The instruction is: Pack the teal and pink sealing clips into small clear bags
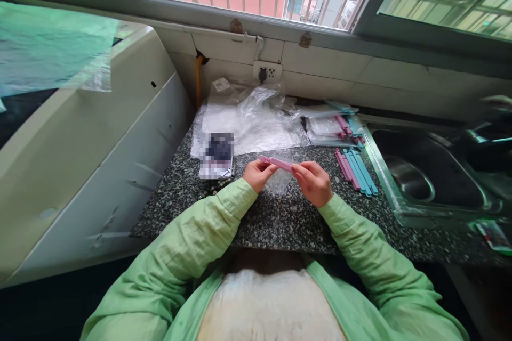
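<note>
My left hand point(258, 173) and my right hand point(314, 181) hold a pink sealing clip point(277, 162) between them, one hand at each end, above the speckled granite counter point(280, 218). A small clear plastic bag point(279, 181) hangs under the clip between my hands. Both sleeves are light green. To the right of my right hand lies a row of pink and blue clips point(356, 170) flat on the counter.
Crumpled clear plastic bags point(256, 117) lie at the back of the counter, with bags closed by clips point(334, 125) beside them. A blurred packet point(217, 155) sits left of my hands. A steel sink point(424, 176) is at right, a white appliance point(88, 160) at left.
</note>
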{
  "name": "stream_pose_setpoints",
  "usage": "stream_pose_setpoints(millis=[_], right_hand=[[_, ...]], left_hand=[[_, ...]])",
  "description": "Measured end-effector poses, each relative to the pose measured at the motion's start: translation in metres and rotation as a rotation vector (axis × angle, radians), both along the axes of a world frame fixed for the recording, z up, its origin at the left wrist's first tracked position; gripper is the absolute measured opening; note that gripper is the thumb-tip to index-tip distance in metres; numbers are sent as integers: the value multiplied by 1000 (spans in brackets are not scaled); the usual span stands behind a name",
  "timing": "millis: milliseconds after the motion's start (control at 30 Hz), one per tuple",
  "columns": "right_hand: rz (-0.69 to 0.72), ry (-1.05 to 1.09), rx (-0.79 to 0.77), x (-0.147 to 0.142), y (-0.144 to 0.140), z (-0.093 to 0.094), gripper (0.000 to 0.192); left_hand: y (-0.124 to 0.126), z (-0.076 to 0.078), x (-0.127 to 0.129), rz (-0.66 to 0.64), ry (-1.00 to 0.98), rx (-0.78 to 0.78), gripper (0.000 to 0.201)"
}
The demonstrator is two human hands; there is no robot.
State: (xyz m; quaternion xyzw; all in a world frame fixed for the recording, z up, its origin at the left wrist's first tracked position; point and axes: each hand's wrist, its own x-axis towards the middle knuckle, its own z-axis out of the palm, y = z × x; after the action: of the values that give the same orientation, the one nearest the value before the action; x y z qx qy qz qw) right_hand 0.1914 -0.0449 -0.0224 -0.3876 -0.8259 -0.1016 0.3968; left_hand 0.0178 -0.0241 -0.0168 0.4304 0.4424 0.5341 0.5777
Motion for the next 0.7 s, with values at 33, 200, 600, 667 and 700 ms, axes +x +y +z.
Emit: stream_pose_setpoints(millis=[33, 200, 600, 667, 700], right_hand=[[1, 1, -6, 0, 0, 0, 23], [9, 12, -29, 0, 0, -1, 24], [46, 61, -73, -2, 1, -3, 24], [45, 62, -79, -2, 1, -3, 24], [45, 62, -85, -2, 2, -3, 24]], left_hand=[[0, 0, 0, 0, 3, 0, 29], [0, -2, 1, 3, 5, 7, 27], [3, -3, -1, -58, 10, 4, 32], [3, -3, -1, -68, 15, -3, 34], [4, -2, -1, -70, 15, -8, 34]])
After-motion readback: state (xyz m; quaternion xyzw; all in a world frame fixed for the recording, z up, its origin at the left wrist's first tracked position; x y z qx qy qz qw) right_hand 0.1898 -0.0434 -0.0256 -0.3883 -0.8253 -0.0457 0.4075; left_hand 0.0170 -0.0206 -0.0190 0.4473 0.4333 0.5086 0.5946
